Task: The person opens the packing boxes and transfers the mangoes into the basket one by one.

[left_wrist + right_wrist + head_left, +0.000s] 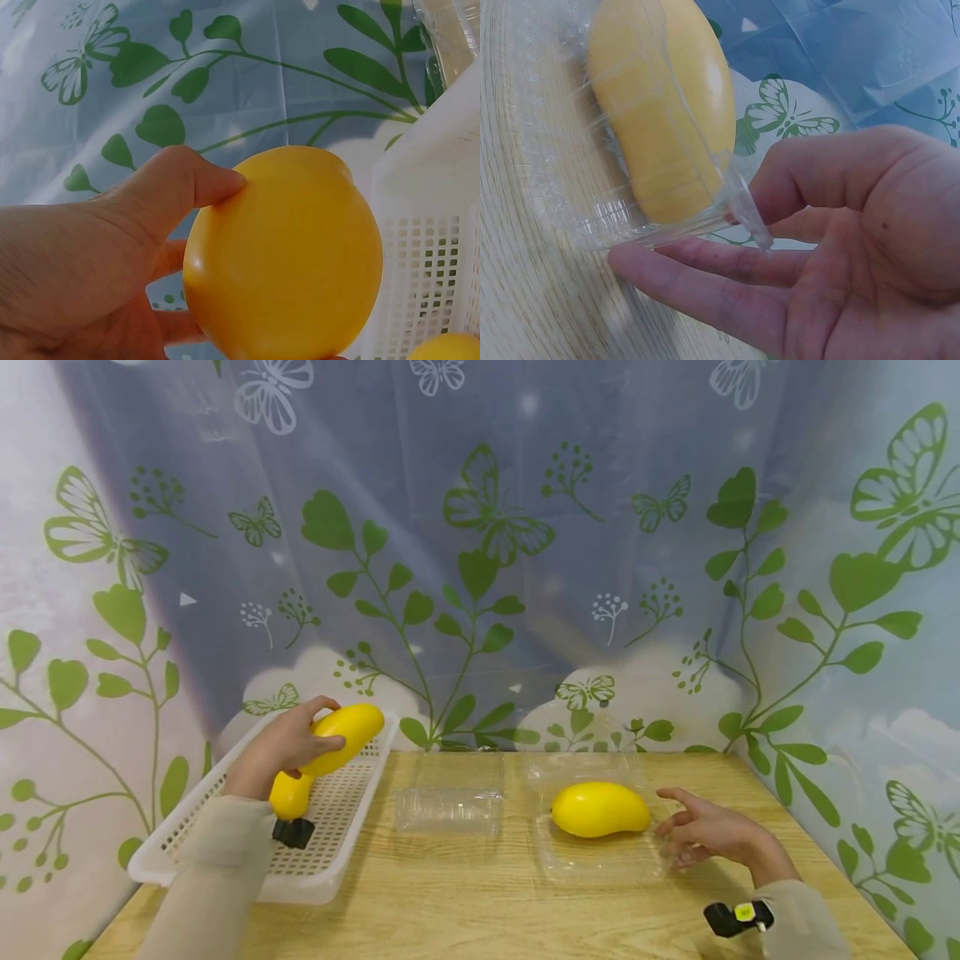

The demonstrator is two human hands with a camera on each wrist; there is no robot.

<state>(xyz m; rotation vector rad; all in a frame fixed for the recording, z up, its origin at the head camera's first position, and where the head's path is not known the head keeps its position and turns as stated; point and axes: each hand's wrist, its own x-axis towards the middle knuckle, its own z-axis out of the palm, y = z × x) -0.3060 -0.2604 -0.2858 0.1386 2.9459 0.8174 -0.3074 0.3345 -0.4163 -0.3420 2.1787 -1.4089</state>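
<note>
My left hand (288, 739) grips a yellow mango (348, 735), held up over a white perforated basket (326, 889). In the left wrist view the thumb lies on the side of the mango (289, 255), with other fingers partly hidden behind it. Another yellow mango (291, 795) is in the basket, partly covered by my left arm. On the right, a mango (600, 810) lies in a clear plastic container (562, 864). My right hand (712, 835) pinches that container's right edge; in the right wrist view its rim (746, 214) sits between thumb and fingers.
A second clear plastic container (448, 812) stands on the wooden table (442, 902) between the basket and the mango's container. Behind the table hangs a curtain (420, 568) with green leaves and butterflies. Black cameras are strapped to both wrists.
</note>
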